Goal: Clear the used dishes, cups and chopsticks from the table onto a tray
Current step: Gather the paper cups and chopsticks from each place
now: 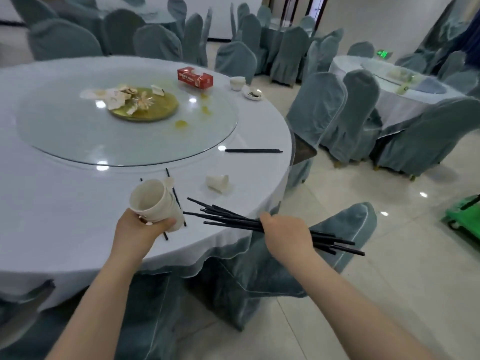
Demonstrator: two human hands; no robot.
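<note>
Left hand (pixel 141 227) grips stacked paper cups (pixel 155 202) above the near tabletop (pixel 65 203); right hand (pixel 287 236) clutches a bundle of black chopsticks (pixel 228 216).

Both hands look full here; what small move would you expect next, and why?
Probably the right hand, already gripping a bundle of chopsticks, reaches forward for the loose chopstick pair by the glass turntable. The left hand holds stacked cups.

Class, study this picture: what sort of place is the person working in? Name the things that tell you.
Most likely a restaurant banquet hall after a meal. Several round tables with pale cloths stand among matching covered chairs, and the near table has a glass turntable with food scraps.
</note>
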